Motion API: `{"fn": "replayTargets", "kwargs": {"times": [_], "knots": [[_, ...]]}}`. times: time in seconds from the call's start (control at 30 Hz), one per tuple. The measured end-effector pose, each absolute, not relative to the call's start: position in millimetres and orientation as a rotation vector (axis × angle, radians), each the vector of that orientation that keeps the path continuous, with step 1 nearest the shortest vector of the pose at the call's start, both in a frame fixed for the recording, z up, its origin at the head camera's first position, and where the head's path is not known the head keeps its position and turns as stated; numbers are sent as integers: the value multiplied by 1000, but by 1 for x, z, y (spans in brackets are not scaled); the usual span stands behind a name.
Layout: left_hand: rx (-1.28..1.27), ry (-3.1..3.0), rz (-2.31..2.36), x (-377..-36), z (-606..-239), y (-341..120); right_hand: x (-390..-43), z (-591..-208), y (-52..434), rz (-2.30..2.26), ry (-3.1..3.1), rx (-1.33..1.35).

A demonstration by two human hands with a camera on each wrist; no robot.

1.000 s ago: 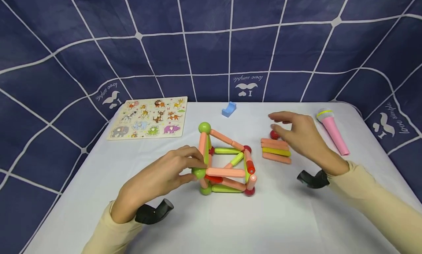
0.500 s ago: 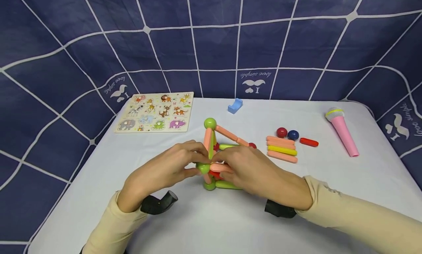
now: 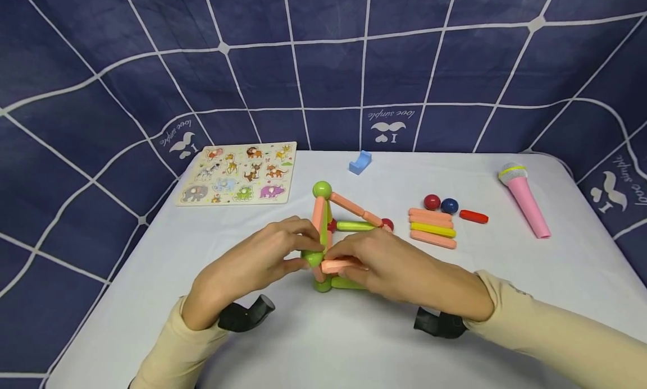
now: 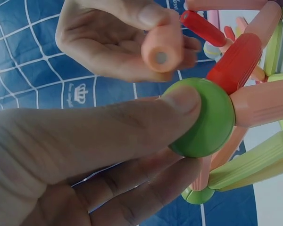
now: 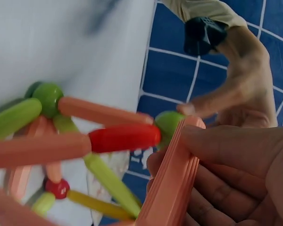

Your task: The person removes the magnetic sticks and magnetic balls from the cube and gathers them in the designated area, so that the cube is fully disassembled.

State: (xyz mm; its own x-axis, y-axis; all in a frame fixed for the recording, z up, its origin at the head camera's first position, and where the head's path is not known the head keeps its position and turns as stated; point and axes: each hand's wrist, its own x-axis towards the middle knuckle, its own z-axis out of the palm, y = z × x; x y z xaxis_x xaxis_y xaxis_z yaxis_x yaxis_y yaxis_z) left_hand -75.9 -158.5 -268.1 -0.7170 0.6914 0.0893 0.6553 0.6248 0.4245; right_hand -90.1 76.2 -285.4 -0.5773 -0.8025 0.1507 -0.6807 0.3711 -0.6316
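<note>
My left hand [image 3: 247, 262] pinches a green ball [image 4: 205, 122] at the near left upper corner of a frame of magnetic sticks and balls. A red stick [image 4: 236, 63] and a peach stick [image 4: 264, 103] join that ball. My right hand [image 3: 394, 265] grips another peach stick [image 5: 172, 174] between thumb and fingers. In the left wrist view, that stick's end shows a grey magnet disc and stands apart from the ball. Another green ball [image 3: 322, 190] tops the frame's far left corner, and a red ball [image 3: 386, 225] sits at its far right. My right hand hides much of the frame's right side.
Several loose sticks [image 3: 433, 229] lie to the right, beside a red ball [image 3: 432, 202], a blue ball [image 3: 449, 206] and a red stick [image 3: 474, 216]. Farther right is a pink toy microphone [image 3: 528, 206]. An animal puzzle board [image 3: 237, 173] and a blue block [image 3: 360, 163] lie behind.
My right hand has moved left from beside the loose pieces to the frame and taken hold of a peach stick. That stick has come off the green ball. The left hand keeps its pinch.
</note>
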Motion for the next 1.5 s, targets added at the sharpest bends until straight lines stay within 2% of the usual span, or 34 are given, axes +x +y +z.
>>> {"fn": "replayTargets", "kwargs": {"times": [0.2, 0.4, 0.6, 0.77, 0.93, 1.13, 1.37, 1.5], "knots": [[1116, 2762, 671, -75, -269, -158, -94, -281, 112, -1013, 2624, -1359], [1116, 2765, 696, -75, -269, -160, -107, -287, 158, -1012, 2873, -1166], [1122, 2753, 722, -75, -270, -162, -117, -322, 184, -919, 2961, -837], [1107, 2749, 730, -75, -271, -163, -124, -360, 191, -854, 2971, -707], [1104, 2749, 735, -75, -271, -161, -128, -385, 189, -801, 3025, -710], [1105, 2737, 745, -75, -272, -160, -130, -403, 186, -601, 3145, -834], [1075, 2747, 731, -74, -270, -160, -133, -400, 183, -594, 3152, -826], [1069, 2750, 728, -74, -270, -159, -133, -388, 182, -857, 3074, -928]]}}
